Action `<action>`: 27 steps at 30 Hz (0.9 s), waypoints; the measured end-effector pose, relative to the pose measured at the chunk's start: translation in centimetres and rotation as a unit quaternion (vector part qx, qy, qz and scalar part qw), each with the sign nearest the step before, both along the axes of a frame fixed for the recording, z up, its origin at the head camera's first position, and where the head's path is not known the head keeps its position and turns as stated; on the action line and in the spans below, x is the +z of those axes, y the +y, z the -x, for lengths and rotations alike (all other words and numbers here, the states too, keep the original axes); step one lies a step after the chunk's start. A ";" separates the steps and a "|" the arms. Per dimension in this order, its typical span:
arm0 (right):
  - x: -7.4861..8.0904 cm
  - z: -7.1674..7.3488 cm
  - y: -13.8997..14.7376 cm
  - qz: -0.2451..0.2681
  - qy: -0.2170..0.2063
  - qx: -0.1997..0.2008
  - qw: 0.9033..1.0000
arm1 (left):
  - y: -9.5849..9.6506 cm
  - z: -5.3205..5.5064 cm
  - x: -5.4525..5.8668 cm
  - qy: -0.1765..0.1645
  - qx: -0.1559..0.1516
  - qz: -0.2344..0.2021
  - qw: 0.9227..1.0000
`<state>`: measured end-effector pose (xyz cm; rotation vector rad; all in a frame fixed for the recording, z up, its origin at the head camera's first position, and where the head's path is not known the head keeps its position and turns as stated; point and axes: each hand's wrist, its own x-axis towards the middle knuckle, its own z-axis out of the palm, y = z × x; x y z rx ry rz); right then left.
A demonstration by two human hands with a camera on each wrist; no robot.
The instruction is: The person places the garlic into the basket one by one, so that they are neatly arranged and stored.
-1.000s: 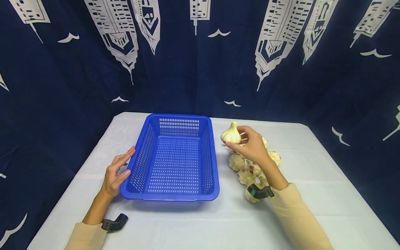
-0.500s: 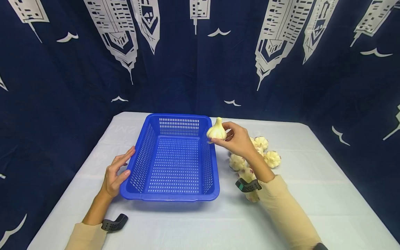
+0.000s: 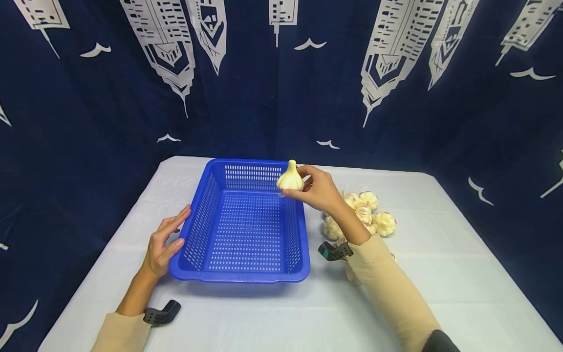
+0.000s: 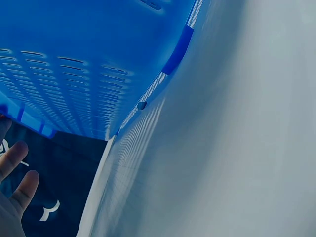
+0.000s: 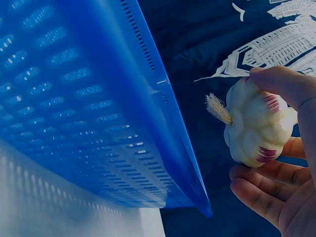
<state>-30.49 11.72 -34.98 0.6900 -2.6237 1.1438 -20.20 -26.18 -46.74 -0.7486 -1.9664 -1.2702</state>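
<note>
A garlic bulb (image 3: 290, 178), stem up, is held between the thumb and fingers of my right hand (image 3: 318, 188) over the far right corner of a blue plastic basket (image 3: 239, 277). In the right wrist view the garlic bulb (image 5: 259, 123) shows its root tuft and purple streaks, apart from the basket wall (image 5: 98, 98). My left hand (image 3: 162, 244) rests against the basket's left rim with its fingers extended. The left wrist view shows some of its fingers (image 4: 27, 190) beside the basket. No garlic is visible on the basket's slotted floor.
Several garlic bulbs (image 3: 384, 224) lie in a group on the white-covered table (image 3: 440, 274) right of the basket, partly hidden by my right forearm. A dark blue curtain (image 3: 246, 107) with white prints hangs behind the table.
My right hand has carried the garlic bulb leftward and slightly away from me, from above the other bulbs to over the basket's corner. My left hand and the basket stay in place.
</note>
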 end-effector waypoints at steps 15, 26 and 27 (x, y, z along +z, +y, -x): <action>1.9 2.6 -4.1 -0.020 0.013 0.024 0.999 | 0.0 0.0 0.0 -0.003 0.001 0.002 1.000; 1.5 4.1 -7.2 -0.046 -0.010 -0.006 0.999 | -0.1 -0.2 -0.1 -0.003 0.002 0.012 1.000; 1.5 4.2 -7.4 -0.051 -0.014 -0.005 0.999 | 0.0 -0.1 0.0 -0.002 0.002 0.011 1.000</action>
